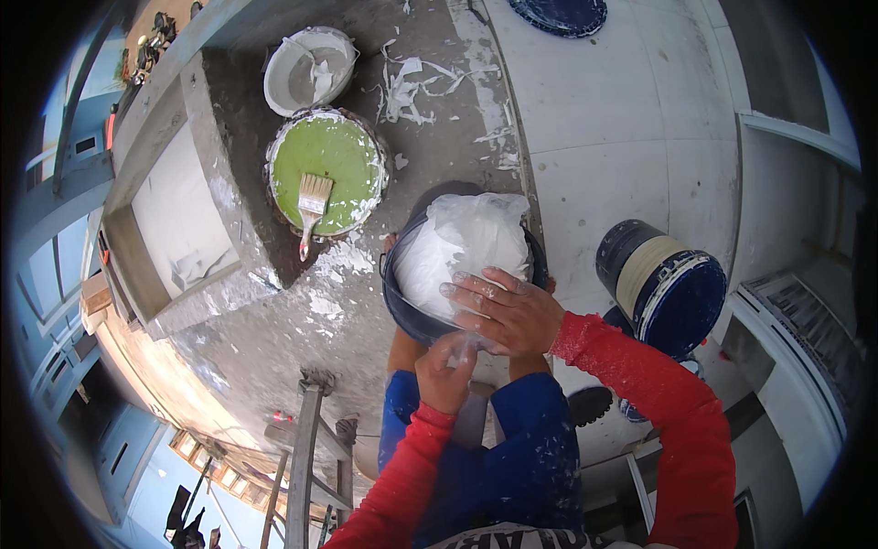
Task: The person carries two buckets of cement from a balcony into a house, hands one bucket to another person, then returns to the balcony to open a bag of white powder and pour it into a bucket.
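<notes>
A clear plastic bag of white powder (pixel 466 242) sits in a dark bucket (pixel 407 311) held between my knees. My right hand (pixel 503 311) lies flat on the bag's near side, fingers spread and dusted white. My left hand (pixel 445 371) is closed on the gathered neck of the bag at the bucket's near rim. Both sleeves are red, and my trousers are blue with paint spots.
A bucket of green paint (pixel 326 169) with a brush (pixel 311 206) across it stands on the concrete ledge, a white bucket (pixel 309 69) behind it. A dark blue drum (pixel 663 284) lies at my right. A ladder (pixel 306 448) rises at lower left, and white scraps (pixel 416 82) litter the floor.
</notes>
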Available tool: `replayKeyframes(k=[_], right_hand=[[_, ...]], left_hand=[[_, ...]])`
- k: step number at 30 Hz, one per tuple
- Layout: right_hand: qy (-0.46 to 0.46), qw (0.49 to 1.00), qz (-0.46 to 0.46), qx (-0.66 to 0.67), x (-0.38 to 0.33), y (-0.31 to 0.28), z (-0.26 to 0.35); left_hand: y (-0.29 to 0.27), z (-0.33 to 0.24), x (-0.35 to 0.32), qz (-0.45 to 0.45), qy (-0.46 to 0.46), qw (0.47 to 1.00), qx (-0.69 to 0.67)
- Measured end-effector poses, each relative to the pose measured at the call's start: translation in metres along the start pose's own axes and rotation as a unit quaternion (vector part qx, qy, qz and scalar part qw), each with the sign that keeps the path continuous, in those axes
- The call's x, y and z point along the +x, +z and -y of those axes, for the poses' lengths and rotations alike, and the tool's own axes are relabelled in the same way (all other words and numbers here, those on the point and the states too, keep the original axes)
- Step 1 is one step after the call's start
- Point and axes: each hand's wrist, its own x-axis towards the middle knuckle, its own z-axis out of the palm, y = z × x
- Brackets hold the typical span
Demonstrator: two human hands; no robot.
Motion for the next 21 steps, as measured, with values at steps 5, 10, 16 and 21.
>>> replayKeyframes(k=[5,10,16,21], right_hand=[[0.059,0.966,0.194,0.161,0.002,0.018,-0.006],[0.021,0.977,0.141,0.159,0.01,0.01,-0.002],[-0.032,0.959,0.176,0.22,0.001,0.046,-0.004],[0.072,0.932,0.167,0.313,-0.019,0.066,0.014]], left_hand=[[-0.005,-0.004,-0.004,-0.002,0.04,0.999,0.005],[-0.009,-0.015,-0.005,0.005,0.048,0.999,0.015],[-0.024,-0.026,-0.008,0.04,0.074,0.992,0.096],[-0.042,0.003,-0.018,-0.064,0.118,0.99,0.033]])
